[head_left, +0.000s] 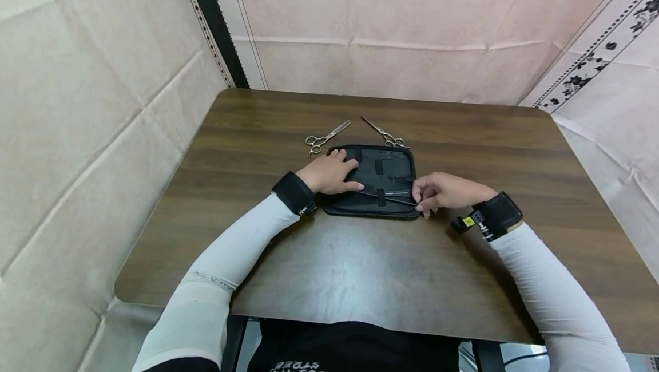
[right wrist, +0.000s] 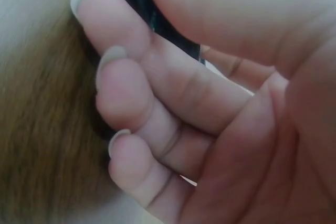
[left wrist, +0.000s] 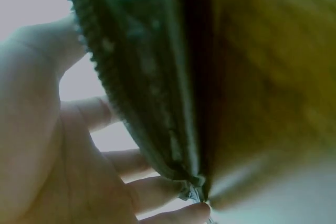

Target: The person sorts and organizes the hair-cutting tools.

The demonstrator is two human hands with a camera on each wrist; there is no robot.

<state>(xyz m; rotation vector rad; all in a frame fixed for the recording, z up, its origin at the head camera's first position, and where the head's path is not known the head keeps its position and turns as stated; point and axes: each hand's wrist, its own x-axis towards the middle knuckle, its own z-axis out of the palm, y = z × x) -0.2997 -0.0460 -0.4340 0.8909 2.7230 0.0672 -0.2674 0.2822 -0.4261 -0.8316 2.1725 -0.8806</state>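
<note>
An unfolded black zip case [head_left: 360, 209] with elastic loops inside lies on the table. My left hand [head_left: 332, 174] rests on its left side with fingers spread; the left wrist view shows them beside the toothed zipper edge [left wrist: 105, 72]. At the case's right edge, my right hand [head_left: 437, 190] has its fingers curled and pinches the end of a slender dark tool [head_left: 399, 201], which runs under a loop [head_left: 381, 197]. A greyish strip [head_left: 396, 193] lies just above that tool. In the right wrist view, the curled fingers [right wrist: 126, 93] hide most of what they hold.
Thinning scissors [head_left: 332, 135] lie behind the case to the left, and a second pair of scissors [head_left: 383, 133] lies behind it to the right. The brown wooden table [head_left: 329, 269] has rounded corners. Pale cloth [head_left: 412, 28] hangs behind and at both sides.
</note>
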